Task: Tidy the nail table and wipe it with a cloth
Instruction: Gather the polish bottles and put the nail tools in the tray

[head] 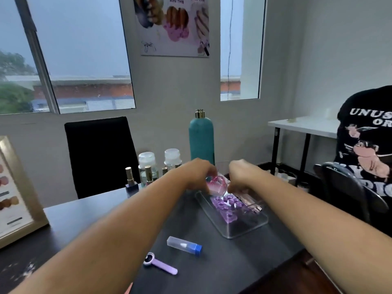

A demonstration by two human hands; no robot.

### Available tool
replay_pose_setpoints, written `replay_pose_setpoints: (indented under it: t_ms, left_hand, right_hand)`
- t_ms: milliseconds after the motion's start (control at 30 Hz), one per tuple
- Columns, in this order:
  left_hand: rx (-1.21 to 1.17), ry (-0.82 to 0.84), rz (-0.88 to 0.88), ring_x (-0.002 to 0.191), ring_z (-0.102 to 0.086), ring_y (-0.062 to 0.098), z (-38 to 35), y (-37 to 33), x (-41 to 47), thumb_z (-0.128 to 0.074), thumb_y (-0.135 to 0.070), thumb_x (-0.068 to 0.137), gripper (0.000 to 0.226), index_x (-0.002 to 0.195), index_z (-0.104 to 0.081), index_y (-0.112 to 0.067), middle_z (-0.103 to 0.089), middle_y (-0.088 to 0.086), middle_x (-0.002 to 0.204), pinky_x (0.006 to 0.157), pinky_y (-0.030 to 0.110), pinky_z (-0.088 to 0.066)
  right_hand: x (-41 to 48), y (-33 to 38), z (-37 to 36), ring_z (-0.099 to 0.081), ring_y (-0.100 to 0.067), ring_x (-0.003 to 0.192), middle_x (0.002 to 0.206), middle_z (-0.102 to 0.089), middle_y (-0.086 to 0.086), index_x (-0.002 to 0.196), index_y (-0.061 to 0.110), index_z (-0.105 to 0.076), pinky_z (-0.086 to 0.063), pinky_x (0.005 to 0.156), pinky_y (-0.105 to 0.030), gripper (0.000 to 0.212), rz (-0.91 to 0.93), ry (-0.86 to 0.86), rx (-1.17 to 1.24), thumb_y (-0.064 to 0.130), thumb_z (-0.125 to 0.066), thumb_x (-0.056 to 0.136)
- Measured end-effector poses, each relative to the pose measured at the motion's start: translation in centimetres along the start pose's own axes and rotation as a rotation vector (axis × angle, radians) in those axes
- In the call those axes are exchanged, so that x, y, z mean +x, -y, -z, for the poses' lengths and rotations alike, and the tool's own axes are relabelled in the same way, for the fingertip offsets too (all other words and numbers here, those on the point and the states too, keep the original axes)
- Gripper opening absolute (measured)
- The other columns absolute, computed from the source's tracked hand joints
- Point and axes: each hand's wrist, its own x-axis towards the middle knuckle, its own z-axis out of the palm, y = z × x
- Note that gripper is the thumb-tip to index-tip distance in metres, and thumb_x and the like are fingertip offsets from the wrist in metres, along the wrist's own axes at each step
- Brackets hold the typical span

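Note:
Both arms reach across the dark nail table (pixel 89 213). My left hand (pixel 196 174) grips a clear brush with pink bristles (pixel 216 184) over the far end of a clear plastic tray (pixel 250 227). My right hand (pixel 241 176) is curled at the brush's other side, touching it or something under it; its fingertips are hidden. In the tray lie purple toe separators (pixel 226 205) and some pinkish tools (pixel 251 201). A clear tube with a blue cap (pixel 184 245) and a small lilac tool (pixel 160 263) lie loose on the table nearer me.
A teal bottle (pixel 201 139), two clear jars (pixel 147 164) and several polish bottles (pixel 129 177) stand at the table's far edge. A framed colour chart (pixel 14 200) leans at the left. A black chair (pixel 99 153) is behind; a person in a black shirt (pixel 369 158) sits at the right.

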Motion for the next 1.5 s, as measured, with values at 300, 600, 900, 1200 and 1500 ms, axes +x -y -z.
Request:
replay_pose_setpoints:
  t_ms: [300, 600, 900, 1200, 1500]
  left_hand:
    - [0.128, 0.301, 0.012, 0.11, -0.054, 0.024, -0.1, -0.5, 1.2, -0.076, -0.021, 0.072, 0.059, 0.127, -0.056, -0.021, -0.059, 0.003, 0.125, 0.081, 0.027, -0.04]
    - [-0.073, 0.002, 0.091, 0.114, -0.055, 0.017, 2.9, 1.5, -2.7, -0.07, -0.018, 0.077, 0.05, 0.125, -0.057, -0.023, -0.058, -0.003, 0.128, 0.093, 0.024, -0.041]
    - [-0.163, -0.135, 0.168, 0.092, -0.06, 0.008, 4.8, 4.0, -14.0, -0.07, -0.019, 0.076, 0.034, 0.11, -0.065, -0.022, -0.068, -0.005, 0.106, 0.078, 0.014, -0.042]
    - [-0.21, 0.055, 0.218, 0.101, -0.061, 0.012, -1.1, 3.0, -20.1, -0.068, -0.024, 0.081, 0.033, 0.114, -0.063, -0.02, -0.066, -0.003, 0.113, 0.089, 0.025, -0.048]
    - [-0.246, 0.071, 0.198, 0.095, -0.059, 0.012, -2.8, 2.7, -20.6, -0.07, -0.024, 0.08, 0.017, 0.096, -0.07, -0.018, -0.067, -0.002, 0.101, 0.085, 0.025, -0.047]
  right_hand:
    - [-0.1, 0.1, -0.6, -0.06, -0.025, 0.07, 0.065, -0.054, -0.006, 0.061, 0.005, -0.052, -0.044, 0.051, -0.026, 0.025, 0.012, 0.001, -0.078, 0.009, -0.073, 0.075]
    - [-0.8, 0.2, 1.6, -0.066, -0.024, 0.078, 0.088, -0.069, -0.01, 0.085, 0.004, -0.07, -0.057, 0.07, -0.034, 0.012, 0.07, -0.149, 0.166, 0.009, -0.073, 0.074]
    - [-6.9, 6.8, 1.2, -0.063, -0.012, 0.075, 0.077, -0.069, 0.002, 0.08, 0.015, -0.073, -0.052, 0.071, -0.026, 0.008, 0.342, -0.163, 0.248, 0.021, -0.075, 0.076]
    - [-9.6, 9.6, -4.1, -0.067, -0.019, 0.084, 0.09, -0.074, -0.004, 0.087, 0.013, -0.075, -0.057, 0.076, -0.034, 0.017, 0.322, 0.046, 0.1, 0.024, -0.074, 0.074]
    - [-10.2, 9.7, -5.8, -0.067, -0.026, 0.087, 0.093, -0.071, -0.013, 0.088, 0.005, -0.072, -0.057, 0.076, -0.037, 0.02, 0.271, 0.022, 0.076, 0.02, -0.072, 0.076]
